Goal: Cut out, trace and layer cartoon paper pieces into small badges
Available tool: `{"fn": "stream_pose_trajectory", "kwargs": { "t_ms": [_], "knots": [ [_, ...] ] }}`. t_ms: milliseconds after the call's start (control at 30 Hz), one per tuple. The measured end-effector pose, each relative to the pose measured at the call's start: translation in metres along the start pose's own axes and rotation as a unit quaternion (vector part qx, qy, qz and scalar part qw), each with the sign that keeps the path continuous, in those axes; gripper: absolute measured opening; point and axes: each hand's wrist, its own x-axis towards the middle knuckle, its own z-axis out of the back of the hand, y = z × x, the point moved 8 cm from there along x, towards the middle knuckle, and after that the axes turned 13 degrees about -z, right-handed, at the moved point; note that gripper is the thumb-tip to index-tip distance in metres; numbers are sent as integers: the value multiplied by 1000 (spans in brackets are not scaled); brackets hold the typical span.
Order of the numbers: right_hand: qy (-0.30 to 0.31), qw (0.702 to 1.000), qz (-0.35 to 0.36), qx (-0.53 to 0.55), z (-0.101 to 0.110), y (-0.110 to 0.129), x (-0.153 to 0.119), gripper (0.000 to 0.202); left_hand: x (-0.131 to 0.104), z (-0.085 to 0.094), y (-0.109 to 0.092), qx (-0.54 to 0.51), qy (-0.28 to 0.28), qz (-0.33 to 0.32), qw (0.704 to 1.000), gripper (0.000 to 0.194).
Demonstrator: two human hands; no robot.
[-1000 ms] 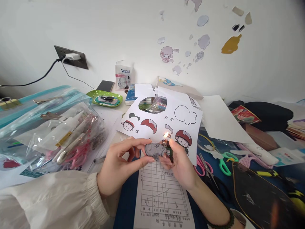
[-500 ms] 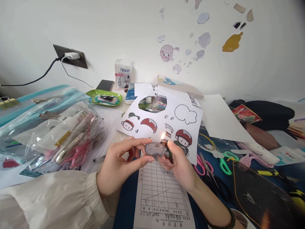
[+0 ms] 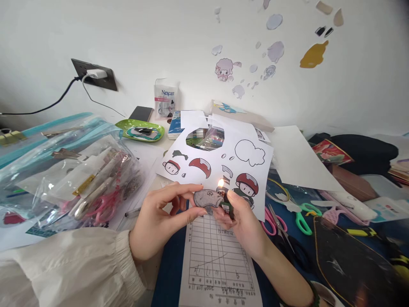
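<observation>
Between thumb and fingers, my left hand point(image 3: 162, 219) pinches the left end of a small grey cloth piece point(image 3: 206, 199) with a dark outline. My right hand point(image 3: 241, 221) is wrapped round a dark lighter point(image 3: 226, 204), its thumb on top. A small yellow flame point(image 3: 220, 183) burns above the lighter, close to the upper right of the grey piece. Behind the hands lies a white sheet point(image 3: 220, 147) printed with cartoon figures and cut open at the top left. A ruled form point(image 3: 220, 260) with handwriting lies below the hands.
A clear zip bag point(image 3: 79, 179) of tools fills the left side. At the right lie scissors point(image 3: 283, 230), green-handled scissors point(image 3: 302, 221) and a black pouch point(image 3: 348, 264). Farther back are a green dish point(image 3: 140, 130) and a Nexcare packet point(image 3: 166, 100).
The lighter and its flame have shifted very slightly right. The flame is still lit, and both hands keep their holds.
</observation>
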Motion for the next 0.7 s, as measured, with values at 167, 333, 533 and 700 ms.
{"fn": "stream_pose_trajectory", "kwargs": {
  "t_ms": [167,333,533,700],
  "knots": [
    [10,1000,8,-3,-2,2,-1,52,1,1,-1,-2,-5,3,1000,32],
    [7,1000,4,-8,0,0,-2,53,2,2,1,-4,-11,11,1000,32],
    [2,1000,-13,8,1,-1,-2,54,2,4,4,-7,-20,21,1000,31],
    [4,1000,-8,12,-1,0,-2,54,3,5,4,-11,-29,35,999,30]
  ]
}}
